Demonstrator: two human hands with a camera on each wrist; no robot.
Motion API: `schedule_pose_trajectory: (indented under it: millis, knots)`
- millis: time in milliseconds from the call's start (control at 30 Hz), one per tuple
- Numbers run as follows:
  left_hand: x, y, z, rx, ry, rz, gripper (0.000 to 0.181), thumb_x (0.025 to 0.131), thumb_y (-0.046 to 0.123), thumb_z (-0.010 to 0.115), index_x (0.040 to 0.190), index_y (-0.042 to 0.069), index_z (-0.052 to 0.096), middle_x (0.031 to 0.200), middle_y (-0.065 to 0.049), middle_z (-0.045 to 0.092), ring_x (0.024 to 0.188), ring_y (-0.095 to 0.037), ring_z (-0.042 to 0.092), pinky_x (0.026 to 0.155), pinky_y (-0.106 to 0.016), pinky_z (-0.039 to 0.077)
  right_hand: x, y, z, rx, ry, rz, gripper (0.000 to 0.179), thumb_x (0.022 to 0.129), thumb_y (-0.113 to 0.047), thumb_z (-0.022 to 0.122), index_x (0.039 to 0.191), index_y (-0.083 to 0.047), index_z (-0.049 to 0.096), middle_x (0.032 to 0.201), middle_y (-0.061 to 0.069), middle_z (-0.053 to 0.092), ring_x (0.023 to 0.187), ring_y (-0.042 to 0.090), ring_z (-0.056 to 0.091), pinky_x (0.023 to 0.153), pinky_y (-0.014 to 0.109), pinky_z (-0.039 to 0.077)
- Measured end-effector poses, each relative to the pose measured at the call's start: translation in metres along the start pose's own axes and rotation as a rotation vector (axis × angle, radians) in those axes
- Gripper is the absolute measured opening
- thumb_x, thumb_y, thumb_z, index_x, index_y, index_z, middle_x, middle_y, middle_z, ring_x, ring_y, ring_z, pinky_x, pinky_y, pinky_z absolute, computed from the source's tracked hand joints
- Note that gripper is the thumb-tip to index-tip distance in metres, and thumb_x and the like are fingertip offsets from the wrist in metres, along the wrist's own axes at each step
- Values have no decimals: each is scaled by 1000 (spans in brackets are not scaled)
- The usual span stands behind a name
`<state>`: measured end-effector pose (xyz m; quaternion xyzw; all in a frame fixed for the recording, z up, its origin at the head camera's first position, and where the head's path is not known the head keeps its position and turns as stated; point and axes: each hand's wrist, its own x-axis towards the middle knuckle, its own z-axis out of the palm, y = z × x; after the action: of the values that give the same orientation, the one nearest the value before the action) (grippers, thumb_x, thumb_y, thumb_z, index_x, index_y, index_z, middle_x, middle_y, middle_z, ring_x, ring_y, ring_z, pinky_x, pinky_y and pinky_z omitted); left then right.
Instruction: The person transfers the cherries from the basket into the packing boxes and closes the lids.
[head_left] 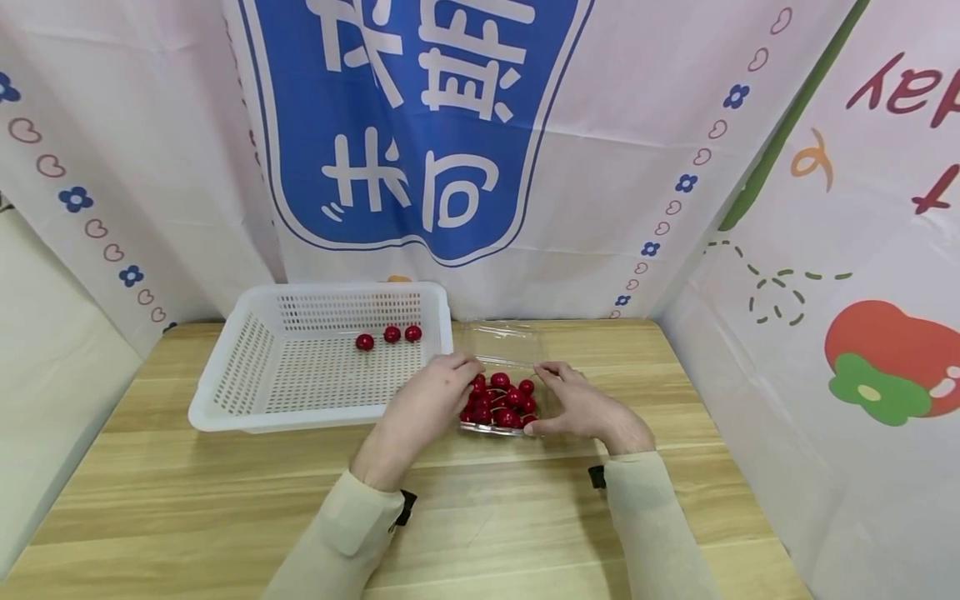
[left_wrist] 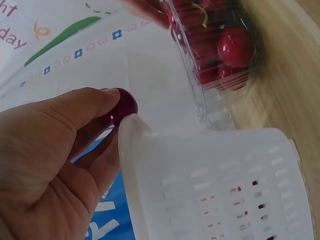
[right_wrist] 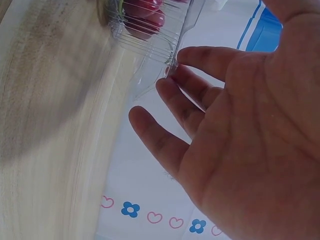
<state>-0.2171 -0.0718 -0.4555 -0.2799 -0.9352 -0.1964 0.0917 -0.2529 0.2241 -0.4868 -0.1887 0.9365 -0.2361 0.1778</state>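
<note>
In the left wrist view my left hand [left_wrist: 60, 140] pinches a dark red cherry [left_wrist: 126, 107] between thumb and fingertips, beside the white basket's rim [left_wrist: 131, 145]. The head view shows that left hand [head_left: 429, 398] over the left side of a clear plastic box [head_left: 491, 430] filled with red cherries [head_left: 513, 398], some with stems. My right hand [head_left: 588, 410] rests along the box's right side, thumb near the front corner and fingers near the back one. Seen from the right wrist, its fingers [right_wrist: 182, 107] are loosely bent, some touching the clear plastic edge.
A white perforated basket [head_left: 300, 417] stands left of the box, with three cherries [head_left: 392, 334] at its right back. The box's clear lid [head_left: 501, 343] lies folded open toward the printed curtain [head_left: 585, 208]. Both stand on a wooden table [head_left: 225, 500].
</note>
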Motion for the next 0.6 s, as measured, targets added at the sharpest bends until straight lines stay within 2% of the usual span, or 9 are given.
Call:
schedule_pose_trajectory:
  millis: [167, 233, 433, 600]
  knots:
    - [0, 11, 7, 35, -23, 45, 27, 107, -1, 81, 133, 1, 82, 135, -14, 82, 125, -35, 82, 111, -44, 71, -1, 0, 0, 15, 2, -2, 119, 97, -52, 96, 185, -5, 30, 192, 21, 30, 178, 51, 30, 143, 73, 38]
    - [-1, 16, 11, 75, -35, 54, 25, 105, -3, 82, 130, 2, 84, 133, -13, 83, 124, -33, 82, 109, -43, 72, -1, 1, 0, 23, 2, -3, 119, 97, -52, 96, 185, -5, 30, 193, 20, 30, 179, 51, 29, 143, 73, 37]
    - [-2, 27, 19, 214, -60, 40, 22, 101, -1, 84, 122, 5, 87, 134, -12, 85, 122, -31, 82, 106, -43, 73, -1, 1, 0, 22, 1, 0, 118, 98, -49, 96, 185, -5, 30, 193, 20, 29, 179, 51, 29, 143, 74, 37]
    - [-2, 28, 24, 263, -74, 33, 17, 103, 7, 83, 119, 11, 88, 128, -6, 86, 117, -29, 82, 94, -45, 75, 0, 1, 0, 18, 1, -7, 118, 98, -50, 96, 185, -3, 30, 193, 21, 29, 179, 51, 29, 144, 73, 36]
